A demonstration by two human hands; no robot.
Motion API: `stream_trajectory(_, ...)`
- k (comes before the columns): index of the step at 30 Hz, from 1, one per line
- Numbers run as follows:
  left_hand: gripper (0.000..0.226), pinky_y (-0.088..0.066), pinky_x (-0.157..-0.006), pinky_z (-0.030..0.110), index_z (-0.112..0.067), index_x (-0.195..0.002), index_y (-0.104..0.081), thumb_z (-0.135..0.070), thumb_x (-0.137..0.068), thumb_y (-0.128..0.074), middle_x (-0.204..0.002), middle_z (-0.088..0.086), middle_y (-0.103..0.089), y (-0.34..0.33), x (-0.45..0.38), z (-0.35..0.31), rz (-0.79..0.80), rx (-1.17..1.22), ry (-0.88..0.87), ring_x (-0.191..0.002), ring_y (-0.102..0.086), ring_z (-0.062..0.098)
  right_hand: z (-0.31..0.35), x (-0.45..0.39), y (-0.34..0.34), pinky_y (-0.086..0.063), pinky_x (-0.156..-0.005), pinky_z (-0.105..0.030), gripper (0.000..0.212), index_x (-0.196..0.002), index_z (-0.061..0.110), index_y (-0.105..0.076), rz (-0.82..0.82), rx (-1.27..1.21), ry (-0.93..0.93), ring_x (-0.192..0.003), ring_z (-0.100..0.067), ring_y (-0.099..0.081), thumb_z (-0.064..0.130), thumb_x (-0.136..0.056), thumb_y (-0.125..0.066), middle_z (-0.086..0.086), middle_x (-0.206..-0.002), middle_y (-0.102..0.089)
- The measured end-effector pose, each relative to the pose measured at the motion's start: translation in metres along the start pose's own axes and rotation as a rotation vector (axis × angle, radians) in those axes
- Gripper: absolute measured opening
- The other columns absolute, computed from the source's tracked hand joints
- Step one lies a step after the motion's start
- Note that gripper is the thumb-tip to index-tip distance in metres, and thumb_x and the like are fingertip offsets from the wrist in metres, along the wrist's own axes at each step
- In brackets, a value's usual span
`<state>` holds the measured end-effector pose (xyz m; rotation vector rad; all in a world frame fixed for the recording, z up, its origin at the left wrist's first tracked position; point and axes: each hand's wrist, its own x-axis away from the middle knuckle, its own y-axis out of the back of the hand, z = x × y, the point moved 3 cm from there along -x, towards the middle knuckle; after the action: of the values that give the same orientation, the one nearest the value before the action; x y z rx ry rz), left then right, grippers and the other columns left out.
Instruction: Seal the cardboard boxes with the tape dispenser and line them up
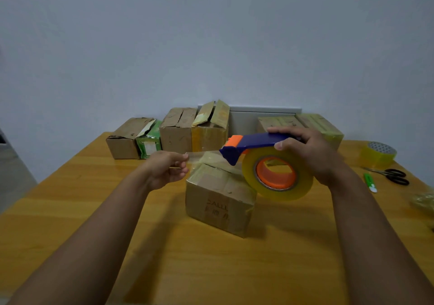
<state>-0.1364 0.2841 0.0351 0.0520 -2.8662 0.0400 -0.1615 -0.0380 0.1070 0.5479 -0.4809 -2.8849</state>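
While a strip of clear packing tape (203,155) hangs stretched above a small brown cardboard box (219,199) near the middle of the yellow wooden tabletop (94,210), a person's left hand (168,168) pinches the tape's free end between thumb and fingers (182,157), and the right hand (310,154) wraps its curled fingers around the blue-and-orange handheld tape dispenser (256,144) carrying a yellowish roll (277,174). The box's top flaps look closed, with older tape already glinting on them, and the new strip is not yet laid down. Done well, the step would likely call for keeping the strip taut and lined up along the centre seam, anchoring the free end over the box's left side first, then drawing the dispenser across the top and pressing flat before cutting; slack tape may wrinkle or stick to itself. Along the tabletop's far edge stands a row of worn cardboard boxes (178,130), several with flaps ajar, and two more boxes (312,123) sit toward the far right corner. By the right edge lie a spare tape roll (378,154), black-handled scissors (394,175) and a green utility knife (370,182).
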Motion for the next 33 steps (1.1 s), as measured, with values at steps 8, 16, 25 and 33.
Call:
stream_trajectory(8,0.005,-0.055,-0.058,0.028,-0.008,-0.092,-0.063,-0.01,-0.094,-0.058,-0.069,0.004,-0.056,0.004,-0.005,0.007,0.041,0.059,0.021,-0.063,-0.061,0.016,0.002,0.0,-0.006,-0.052,-0.065,-0.017,0.035,-0.104,0.038,-0.072,0.018,0.039,-0.016,-0.085,-0.003,-0.063,0.037,-0.07,-0.065,0.015,-0.102,-0.065)
stream_trajectory(16,0.01,-0.051,-0.054,0.024,-0.007,-0.101,-0.064,-0.012,-0.095,-0.057,-0.072,0.003,-0.053,-0.004,-0.008,0.019,0.042,0.016,0.088,-0.062,-0.054,0.014,0.006,-0.001,-0.007,-0.056,-0.075,-0.028,0.036,-0.104,0.038,-0.072,0.021,0.073,-0.031,-0.095,-0.014,-0.063,0.039,-0.069,-0.066,0.01,-0.107,-0.065)
stream_trajectory(25,0.022,-0.045,-0.062,0.025,-0.004,-0.112,-0.064,-0.014,-0.099,-0.049,-0.07,0.002,-0.058,-0.009,-0.004,0.032,0.1,-0.074,0.169,-0.064,-0.051,0.012,0.01,-0.005,-0.01,-0.057,-0.081,-0.037,0.035,-0.103,0.039,-0.073,0.033,0.115,-0.041,-0.098,-0.017,-0.062,0.041,-0.068,-0.066,0.008,-0.109,-0.065)
stream_trajectory(33,0.018,-0.052,-0.079,0.036,-0.014,-0.114,-0.06,-0.021,-0.097,-0.056,-0.113,0.009,-0.064,-0.013,0.002,0.02,-0.123,-0.469,-0.034,-0.1,-0.06,0.022,0.008,-0.004,-0.009,-0.055,-0.075,-0.029,0.032,-0.106,0.035,-0.072,0.023,0.098,-0.027,-0.094,-0.014,-0.062,0.035,-0.075,-0.067,0.011,-0.105,-0.066)
